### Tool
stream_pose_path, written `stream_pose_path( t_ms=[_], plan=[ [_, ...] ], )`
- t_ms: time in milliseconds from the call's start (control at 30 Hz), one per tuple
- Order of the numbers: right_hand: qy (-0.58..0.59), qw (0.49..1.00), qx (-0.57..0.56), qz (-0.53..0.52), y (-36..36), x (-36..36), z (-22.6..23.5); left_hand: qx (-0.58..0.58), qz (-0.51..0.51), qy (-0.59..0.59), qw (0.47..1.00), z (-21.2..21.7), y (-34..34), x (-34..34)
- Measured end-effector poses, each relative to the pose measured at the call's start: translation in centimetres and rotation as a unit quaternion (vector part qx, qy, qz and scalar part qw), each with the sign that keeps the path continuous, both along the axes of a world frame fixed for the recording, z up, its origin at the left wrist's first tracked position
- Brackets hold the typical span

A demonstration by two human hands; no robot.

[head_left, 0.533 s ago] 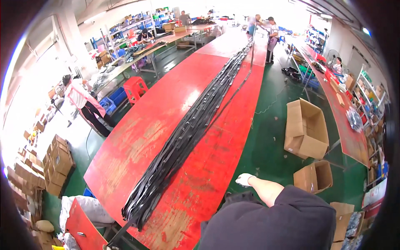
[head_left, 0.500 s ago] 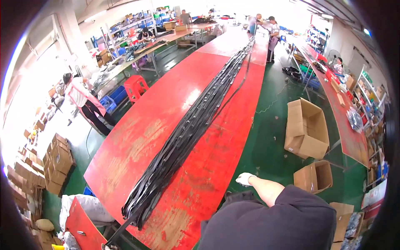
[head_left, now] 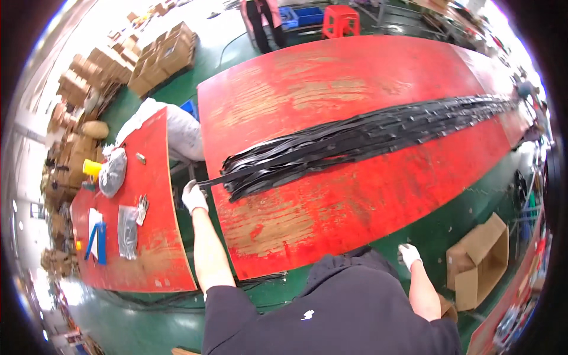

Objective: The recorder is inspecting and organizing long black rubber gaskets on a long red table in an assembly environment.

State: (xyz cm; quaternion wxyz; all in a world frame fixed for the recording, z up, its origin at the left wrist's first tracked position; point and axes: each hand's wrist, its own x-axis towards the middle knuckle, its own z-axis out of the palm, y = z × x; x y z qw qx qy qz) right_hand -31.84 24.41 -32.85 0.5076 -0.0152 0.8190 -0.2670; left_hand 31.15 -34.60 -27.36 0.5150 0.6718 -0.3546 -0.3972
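My left hand (head_left: 194,196), in a white glove, is closed around the end of a black strap (head_left: 216,181). The strap sticks out past the left end of the long red table (head_left: 319,56). It runs back onto a thick bundle of long black straps (head_left: 355,133) lying lengthwise along the tabletop, with uneven ends near me. My right hand (head_left: 408,255), also white-gloved, hangs beside the table's near edge and touches nothing. Its fingers look loosely apart and hold nothing visible.
A smaller red table (head_left: 155,236) at left bears a grey plastic bag (head_left: 112,173), gloves (head_left: 142,210) and a blue tool (head_left: 102,244). A gap separates the tables. An open carton (head_left: 478,261) stands on the floor at right; a person (head_left: 261,21) stands beyond the table.
My view has swung left and down, bringing the near strap ends and the small table into the middle. My left hand, barely visible at the lower edge before, now shows fully, holding the strap.
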Motion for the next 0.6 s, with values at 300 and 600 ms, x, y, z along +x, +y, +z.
stream_pose_path(
  t_ms=[300,600],
  plan=[
    [0.035,0.999,0.035,-0.007,1.1,-2.3,2.2,0.048,-0.010,0.026,0.998,-6.2,-2.7,-1.8],
    [0.045,0.999,0.001,0.016,-1.0,-5.5,3.1,0.113,0.105,-0.311,0.938,-9.0,-0.6,-1.0]
  ],
)
